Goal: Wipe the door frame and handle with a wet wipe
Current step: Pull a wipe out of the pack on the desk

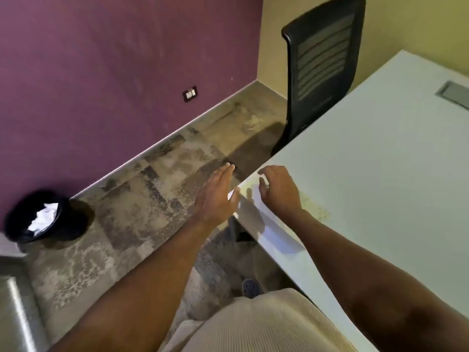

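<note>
Bin (38, 217) at far left, black, lined with a dark bag, crumpled white paper inside; it stands on the floor (142, 199) close against the purple wall (101, 59). Floor is mottled grey and tan, with a pale skirting strip along the wall's foot. Small black-framed socket plate (190, 93) low on the purple wall, right of the bin and well apart from it. Metallic grey object at the bottom left corner, blurred, cannot tell what it is.

Left hand (215, 196) reaches forward over the floor, just beside the corner of the surface (380, 174). Fingers straight and together, palm turned inward, thumb near the corner edge; released, holding nothing. Bare forearm runs back to the lower left.

Beige ribbed garment (261, 323) at bottom centre, with the tip of a blue shoe (251, 288) showing on the floor just above it.

Right hand (276, 189) hovers over the near corner of the white surface, fingers loosely curled and pointing down, shadow falling on the surface beneath. Released, nothing in it; cannot tell whether the fingertips touch the top. A faint yellowish patch shows on the surface around and right of this hand.

Black mesh-backed chair (322, 62) stands behind the surface's far left edge, in front of the cream wall (406, 21). Grey rectangular hatch (454, 94) set into the surface at the far right edge.

Wet wipe, door frame and handle: none in view.
</note>
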Demonstrator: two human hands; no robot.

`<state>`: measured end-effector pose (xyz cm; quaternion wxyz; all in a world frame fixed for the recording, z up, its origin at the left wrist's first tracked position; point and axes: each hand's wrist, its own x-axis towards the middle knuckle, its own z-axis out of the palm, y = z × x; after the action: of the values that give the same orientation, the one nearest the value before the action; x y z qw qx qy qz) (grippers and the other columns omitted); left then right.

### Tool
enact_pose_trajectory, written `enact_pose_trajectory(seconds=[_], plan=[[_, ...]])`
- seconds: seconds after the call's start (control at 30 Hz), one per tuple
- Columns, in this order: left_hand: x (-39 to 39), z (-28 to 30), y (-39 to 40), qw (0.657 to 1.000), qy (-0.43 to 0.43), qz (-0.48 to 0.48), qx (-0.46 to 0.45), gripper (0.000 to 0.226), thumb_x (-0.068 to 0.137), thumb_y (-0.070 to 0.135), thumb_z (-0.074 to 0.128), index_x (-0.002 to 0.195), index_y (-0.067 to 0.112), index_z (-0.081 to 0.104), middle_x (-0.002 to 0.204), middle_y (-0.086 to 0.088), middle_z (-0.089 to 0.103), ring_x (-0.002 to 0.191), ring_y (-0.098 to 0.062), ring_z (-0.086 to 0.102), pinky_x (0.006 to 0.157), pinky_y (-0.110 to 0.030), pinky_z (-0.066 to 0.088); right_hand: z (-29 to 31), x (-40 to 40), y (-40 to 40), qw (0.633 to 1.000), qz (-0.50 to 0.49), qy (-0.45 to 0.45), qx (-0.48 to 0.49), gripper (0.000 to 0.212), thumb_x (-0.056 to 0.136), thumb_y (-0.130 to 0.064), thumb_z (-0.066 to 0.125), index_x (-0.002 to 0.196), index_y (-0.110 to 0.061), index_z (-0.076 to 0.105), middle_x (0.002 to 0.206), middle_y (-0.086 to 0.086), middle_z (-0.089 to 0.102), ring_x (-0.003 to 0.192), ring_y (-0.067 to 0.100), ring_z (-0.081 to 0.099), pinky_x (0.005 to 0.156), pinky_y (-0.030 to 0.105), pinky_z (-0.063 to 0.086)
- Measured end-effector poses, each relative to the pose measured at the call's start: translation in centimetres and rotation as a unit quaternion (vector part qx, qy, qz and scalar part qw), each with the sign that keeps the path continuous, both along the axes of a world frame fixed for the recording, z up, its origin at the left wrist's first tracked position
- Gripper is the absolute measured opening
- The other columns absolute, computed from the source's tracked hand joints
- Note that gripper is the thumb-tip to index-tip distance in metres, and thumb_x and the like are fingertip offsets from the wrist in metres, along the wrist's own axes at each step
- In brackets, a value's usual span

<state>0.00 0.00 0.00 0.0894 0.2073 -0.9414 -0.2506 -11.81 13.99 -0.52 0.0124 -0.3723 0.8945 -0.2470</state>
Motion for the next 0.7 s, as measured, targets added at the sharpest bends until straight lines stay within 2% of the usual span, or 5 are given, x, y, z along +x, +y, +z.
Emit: enact_pose_trajectory(seconds=[0.1, 0.2, 0.3, 0.5, 0.7], plan=[[-2.2, -0.8, 1.6, 0.998, -0.032, -0.047, 0.016, 0.063, 0.099, 0.026, 0.057, 0.152, 0.012, 0.026, 0.159, -0.006, 0.027, 0.146, -0.022, 0.024, 0.118, -0.041, 0.027, -0.9, -2.1, 2.6, 0.997, -0.055, -0.046, 0.009, 0.021, 0.091, -0.013, 0.058, 0.109, -0.008, 0.066, 0.114, 0.011, 0.065, 0.106, 0.028, 0.057, 0.086, 0.036, 0.047], [-3.7, -1.9, 3.1, 0.992, -0.077, -0.096, -0.017, 0.064, 0.101, 0.031, 0.055, 0.153, 0.013, 0.023, 0.162, -0.004, 0.017, 0.148, -0.02, 0.016, 0.119, -0.04, 0.022, -1.6, -3.4, 4.8, 0.995, -0.06, -0.065, 0.045, 0.019, 0.091, -0.02, 0.06, 0.106, -0.01, 0.066, 0.11, 0.007, 0.065, 0.097, 0.023, 0.058, 0.076, 0.027, 0.046], [-4.7, -3.0, 3.9, 0.983, -0.125, -0.13, -0.046, 0.071, 0.1, 0.044, 0.052, 0.154, 0.014, 0.018, 0.164, -0.003, 0.007, 0.15, -0.019, 0.005, 0.12, -0.042, 0.015, -2.0, -4.1, 5.9, 0.994, -0.018, -0.063, 0.09, 0.022, 0.09, -0.026, 0.06, 0.102, -0.01, 0.067, 0.103, 0.008, 0.064, 0.091, 0.022, 0.057, 0.068, 0.024, 0.042], [-5.6, -5.0, 5.3, 0.96, -0.218, -0.149, -0.093, 0.098, 0.089, 0.074, 0.046, 0.156, 0.017, 0.004, 0.163, -0.004, -0.01, 0.15, -0.023, -0.008, 0.122, -0.047, 0.003, -3.0, -4.1, 6.9, 0.987, 0.082, 0.006, 0.135, 0.036, 0.092, -0.045, 0.056, 0.107, -0.015, 0.068, 0.107, 0.008, 0.063, 0.089, 0.018, 0.059, 0.077, 0.025, 0.048], [-5.9, -5.8, 6.2, 0.962, -0.229, -0.118, -0.087, 0.105, 0.081, 0.083, 0.043, 0.156, 0.021, 0.005, 0.164, -0.001, -0.011, 0.15, -0.025, -0.009, 0.119, -0.054, 0.004, -3.6, -4.5, 6.8, 0.972, 0.139, 0.042, 0.187, 0.033, 0.097, -0.036, 0.049, 0.115, -0.015, 0.067, 0.107, 0.011, 0.064, 0.089, 0.022, 0.061, 0.077, 0.025, 0.047]])
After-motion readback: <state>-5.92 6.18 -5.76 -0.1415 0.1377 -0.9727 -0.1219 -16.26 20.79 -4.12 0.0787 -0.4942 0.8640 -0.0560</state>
